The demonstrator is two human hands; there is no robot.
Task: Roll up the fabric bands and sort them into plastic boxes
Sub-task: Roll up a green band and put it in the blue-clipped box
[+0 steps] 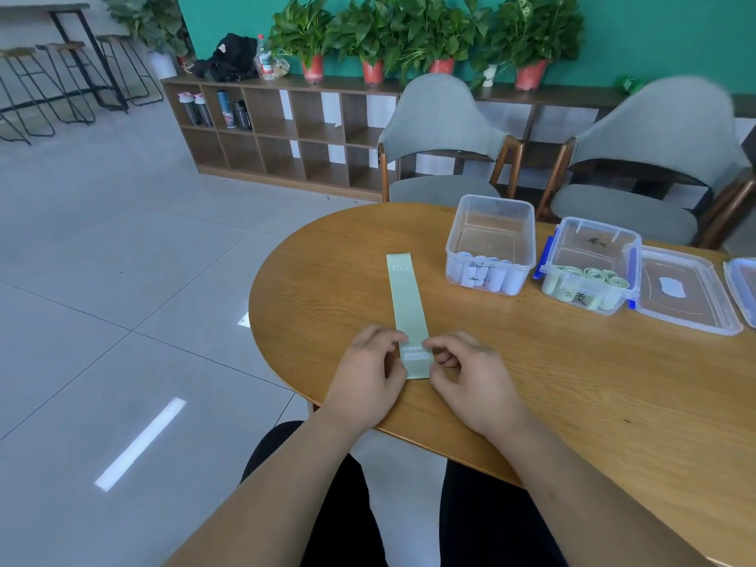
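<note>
Hands counted: two, the left hand and the right hand, at 6 o'clock on the tabletop. Flat green band: one, at the tabletop's centre. Open plastic boxes: two, toward 2 o'clock, the left box with white rolls and the right box with green rolls. The rolls overlap, so neither lot can be counted exactly. Loose lids: two at 3 o'clock, a whole lid and a cut-off lid. Grey chairs: two at 12 o'clock, the near chair and the far chair. Red plant pots: four. Shelf bottles: four.
</note>
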